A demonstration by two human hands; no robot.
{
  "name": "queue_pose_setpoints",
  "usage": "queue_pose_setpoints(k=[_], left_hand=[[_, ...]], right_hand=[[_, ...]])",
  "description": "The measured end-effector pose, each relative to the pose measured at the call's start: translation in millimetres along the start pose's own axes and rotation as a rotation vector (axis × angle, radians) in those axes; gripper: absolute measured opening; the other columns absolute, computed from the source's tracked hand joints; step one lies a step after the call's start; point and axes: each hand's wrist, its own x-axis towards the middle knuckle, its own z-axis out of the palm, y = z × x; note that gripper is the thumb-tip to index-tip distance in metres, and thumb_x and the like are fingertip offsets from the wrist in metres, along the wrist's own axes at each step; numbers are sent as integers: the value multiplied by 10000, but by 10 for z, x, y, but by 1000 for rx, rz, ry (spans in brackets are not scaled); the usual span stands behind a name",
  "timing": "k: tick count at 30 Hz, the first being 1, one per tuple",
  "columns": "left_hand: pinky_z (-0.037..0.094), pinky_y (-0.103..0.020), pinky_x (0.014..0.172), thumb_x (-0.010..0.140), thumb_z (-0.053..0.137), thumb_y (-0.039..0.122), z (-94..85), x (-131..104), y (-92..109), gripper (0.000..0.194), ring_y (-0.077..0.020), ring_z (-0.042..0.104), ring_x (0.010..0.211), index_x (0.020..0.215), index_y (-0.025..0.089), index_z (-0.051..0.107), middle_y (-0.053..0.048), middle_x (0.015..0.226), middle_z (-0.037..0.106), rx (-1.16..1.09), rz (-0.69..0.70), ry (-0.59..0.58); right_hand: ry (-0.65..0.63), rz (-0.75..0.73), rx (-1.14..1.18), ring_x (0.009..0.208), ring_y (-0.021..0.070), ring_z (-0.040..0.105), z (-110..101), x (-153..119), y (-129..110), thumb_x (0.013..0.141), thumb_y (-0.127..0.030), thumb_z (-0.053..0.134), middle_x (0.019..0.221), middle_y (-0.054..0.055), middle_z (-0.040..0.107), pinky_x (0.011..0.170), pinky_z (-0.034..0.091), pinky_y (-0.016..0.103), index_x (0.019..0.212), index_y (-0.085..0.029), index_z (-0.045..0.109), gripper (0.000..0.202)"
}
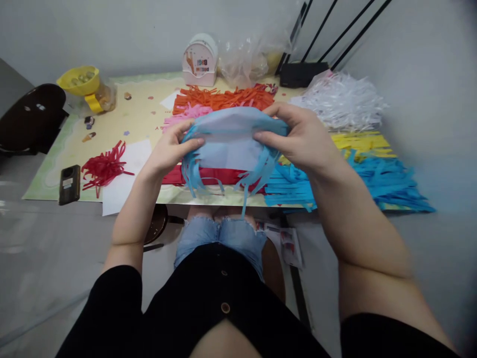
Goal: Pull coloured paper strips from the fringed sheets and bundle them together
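Note:
A light blue fringed paper [227, 141] is held up above the table's front edge, its cut strips dangling at both sides. My left hand [173, 146] pinches its left end between thumb and fingers. At the right end my right hand [298, 134] grips it, thumb on the near face and fingers behind. Behind and below it lies red paper [223, 175]. Orange fringed paper [223, 98] and pink fringed paper [186, 115] lie just beyond the held piece.
On the table [141, 104], red strips [106, 168] and a phone [69, 184] lie left. Blue fringes [387, 181], yellow fringes [365, 144] and white shredded strips [343, 102] lie right. A black router [303, 74], plastic bag [242, 62] and yellow-topped container [82, 82] stand at the back.

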Motion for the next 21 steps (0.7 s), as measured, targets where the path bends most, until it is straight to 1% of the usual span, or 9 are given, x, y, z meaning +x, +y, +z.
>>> queue_pose_setpoints(k=[2, 4, 7, 9, 12, 14, 17, 19, 21], left_hand=[[622, -294, 706, 856, 762, 360, 14, -36, 21, 214, -178, 720, 804, 1004, 210, 726, -31, 855, 694, -39, -29, 53], [608, -292, 674, 866, 742, 379, 22, -76, 53, 196, -170, 702, 753, 962, 209, 733, -30, 823, 689, -89, -46, 64], [569, -295, 605, 849, 743, 456, -3, -138, 124, 264, -158, 659, 649, 860, 193, 747, -27, 739, 662, -164, -35, 4], [556, -305, 607, 824, 762, 512, -57, -170, 187, 323, -168, 666, 655, 812, 189, 760, -37, 732, 666, -170, 0, -63], [566, -334, 680, 808, 762, 617, -162, -195, 283, 433, -211, 701, 783, 782, 186, 782, -79, 803, 714, -128, 88, -205], [559, -338, 697, 855, 698, 672, -207, -192, 335, 506, -210, 686, 799, 760, 181, 777, -96, 820, 721, -97, 123, -260], [519, -301, 656, 858, 751, 599, -185, -161, 395, 433, -159, 628, 709, 744, 183, 717, -57, 765, 669, -3, 111, -223], [487, -269, 633, 759, 878, 468, -129, -125, 430, 340, -130, 595, 672, 825, 194, 688, -8, 745, 618, 73, 92, -195], [456, -250, 622, 710, 905, 363, -74, -83, 468, 349, -114, 569, 652, 917, 200, 675, 26, 728, 578, 142, 64, -214]], right_hand=[[25, -7, 37, 983, 234, 705, 36, -41, -1, 890, -371, 735, 960, 14, 692, 885, 606, 432, 1010, -217, 723, 196], [20, 7, 116, 911, 215, 699, 70, -79, 3, 894, -389, 720, 916, 15, 685, 802, 602, 397, 985, -222, 731, 191], [4, 12, 267, 735, 161, 649, 88, -129, -11, 863, -363, 715, 867, 16, 685, 611, 541, 309, 868, -221, 734, 144], [-4, -9, 337, 702, 148, 630, 63, -151, -41, 813, -281, 715, 867, 21, 701, 559, 497, 286, 773, -222, 737, 75], [-60, -82, 267, 820, 189, 668, -21, -156, -83, 803, -250, 728, 889, 35, 736, 676, 526, 330, 755, -244, 792, 81], [-129, -135, 220, 893, 223, 677, -81, -143, -94, 855, -397, 735, 935, 49, 760, 765, 531, 370, 814, -262, 836, 174], [-144, -167, 200, 898, 229, 672, -128, -126, -125, 928, -613, 644, 966, 58, 773, 771, 511, 375, 853, -269, 861, 413], [-132, -191, 92, 865, 209, 670, -133, -132, -191, 964, -601, 628, 953, 53, 771, 740, 499, 356, 863, -270, 858, 416], [-148, -225, -53, 846, 203, 677, -136, -156, -288, 973, -549, 655, 959, 48, 770, 733, 506, 351, 862, -273, 841, 351]])
